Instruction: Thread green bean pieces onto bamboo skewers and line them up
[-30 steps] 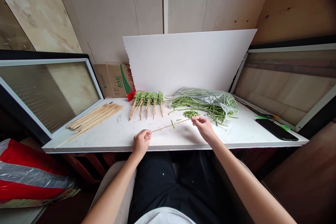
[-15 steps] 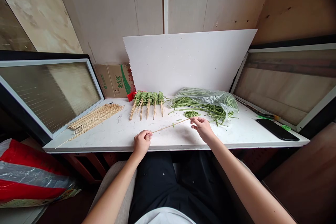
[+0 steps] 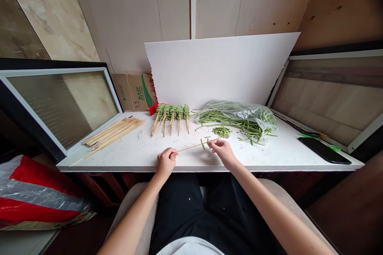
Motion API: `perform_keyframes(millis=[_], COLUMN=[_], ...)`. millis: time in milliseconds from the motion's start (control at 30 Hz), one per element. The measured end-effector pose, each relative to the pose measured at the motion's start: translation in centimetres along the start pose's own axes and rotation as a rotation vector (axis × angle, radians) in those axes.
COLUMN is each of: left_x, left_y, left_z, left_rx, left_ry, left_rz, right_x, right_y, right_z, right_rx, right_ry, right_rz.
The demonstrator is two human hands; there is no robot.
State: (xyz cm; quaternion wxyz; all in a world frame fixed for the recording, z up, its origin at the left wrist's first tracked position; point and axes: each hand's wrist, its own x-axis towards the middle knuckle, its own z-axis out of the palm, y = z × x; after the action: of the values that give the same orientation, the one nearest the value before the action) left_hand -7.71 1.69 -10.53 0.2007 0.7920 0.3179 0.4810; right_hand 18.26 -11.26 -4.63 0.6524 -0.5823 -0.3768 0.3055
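Note:
My left hand is closed on the near end of a thin bamboo skewer that slants up to the right over the white table. Two short green bean pieces sit threaded on it. My right hand pinches at the skewer's far part, touching the second bean piece near the tip. A small heap of cut bean pieces lies just beyond that hand. Finished bean skewers lie in a row further back.
A pile of bare skewers lies at the left. A plastic bag of long green beans sits at the back right. A black phone and green-handled scissors lie at the far right. A cardboard box stands behind.
My right hand has slid left along the skewer toward my left hand, and a second bean piece now sits on the stick. The camera view shifted slightly.

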Motion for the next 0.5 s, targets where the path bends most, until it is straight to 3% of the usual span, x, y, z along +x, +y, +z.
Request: perform_keyframes(millis=[333, 500], left_x=[0.0, 0.1], left_y=[0.4, 0.6], left_z=[-0.1, 0.0], left_rx=[-0.004, 0.010], left_ry=[-0.003, 0.009], left_rz=[0.070, 0.015], right_x=[-0.7, -0.6], right_y=[0.6, -0.4], right_z=[1.2, 0.7], right_rx=[-0.047, -0.090], right_ry=[-0.043, -0.115], right_rz=[0.018, -0.003])
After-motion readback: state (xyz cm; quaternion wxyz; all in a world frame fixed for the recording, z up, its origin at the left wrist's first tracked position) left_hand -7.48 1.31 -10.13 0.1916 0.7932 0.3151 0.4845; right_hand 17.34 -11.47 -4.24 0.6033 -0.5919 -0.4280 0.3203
